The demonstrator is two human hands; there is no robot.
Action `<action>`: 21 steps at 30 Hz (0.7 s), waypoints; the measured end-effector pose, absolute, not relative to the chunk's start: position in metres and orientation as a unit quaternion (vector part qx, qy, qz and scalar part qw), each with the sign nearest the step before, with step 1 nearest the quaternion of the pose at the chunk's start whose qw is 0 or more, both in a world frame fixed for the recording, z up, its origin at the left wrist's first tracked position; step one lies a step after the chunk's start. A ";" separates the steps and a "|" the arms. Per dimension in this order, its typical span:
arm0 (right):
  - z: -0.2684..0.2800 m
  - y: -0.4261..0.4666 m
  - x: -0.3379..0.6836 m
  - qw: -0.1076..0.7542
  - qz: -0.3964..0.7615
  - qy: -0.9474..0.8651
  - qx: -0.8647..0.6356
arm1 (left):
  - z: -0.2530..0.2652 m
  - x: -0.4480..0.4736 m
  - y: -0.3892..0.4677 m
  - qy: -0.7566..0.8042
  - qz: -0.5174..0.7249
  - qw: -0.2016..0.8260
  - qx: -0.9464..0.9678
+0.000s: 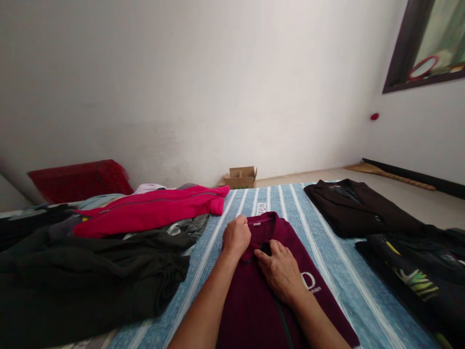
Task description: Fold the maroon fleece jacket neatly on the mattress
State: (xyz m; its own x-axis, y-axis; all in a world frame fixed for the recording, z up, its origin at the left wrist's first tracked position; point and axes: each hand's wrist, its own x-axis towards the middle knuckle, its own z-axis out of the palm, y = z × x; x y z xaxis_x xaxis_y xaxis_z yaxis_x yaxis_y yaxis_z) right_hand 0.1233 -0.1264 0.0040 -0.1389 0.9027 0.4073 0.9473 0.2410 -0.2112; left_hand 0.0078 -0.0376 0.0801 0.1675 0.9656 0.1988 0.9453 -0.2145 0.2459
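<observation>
A maroon zip-up jacket (250, 295) lies front up and folded narrow, its collar away from me and white lettering on the chest at the right. My left hand (237, 236) is closed around the left side of the collar. On the other side of the neck opening, my right hand (281, 266) grips the collar edge near the zip, thumb and fingers bent around dark fabric. Part of the lettering is hidden behind my right wrist. The jacket rests on a blue and white striped bed sheet (319, 232).
Left of the jacket, a bright pink zip garment (156, 208) and dark clothes (87, 281) lie in a loose heap. To the right are a folded dark brown garment (363, 208) and black printed clothing (417, 271). A cardboard box (241, 177) stands beyond the bed by the wall.
</observation>
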 end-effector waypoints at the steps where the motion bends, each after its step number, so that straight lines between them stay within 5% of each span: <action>1: 0.004 -0.126 0.123 0.233 -0.047 -0.752 -0.614 | 0.084 0.012 -0.028 0.608 0.153 0.031 0.778; 21: 0.005 -0.126 0.125 0.244 -0.035 -0.741 -0.625 | 0.082 0.025 0.055 0.466 0.019 0.168 0.869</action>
State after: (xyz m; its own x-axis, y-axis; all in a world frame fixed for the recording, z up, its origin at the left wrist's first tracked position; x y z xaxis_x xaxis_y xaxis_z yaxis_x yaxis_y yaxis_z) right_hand 0.1247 -0.1260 0.0053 -0.0996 0.9085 0.4058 0.9431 0.2162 -0.2527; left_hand 0.0253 0.0549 0.0823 0.5658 0.8154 -0.1228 0.8024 -0.5102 0.3096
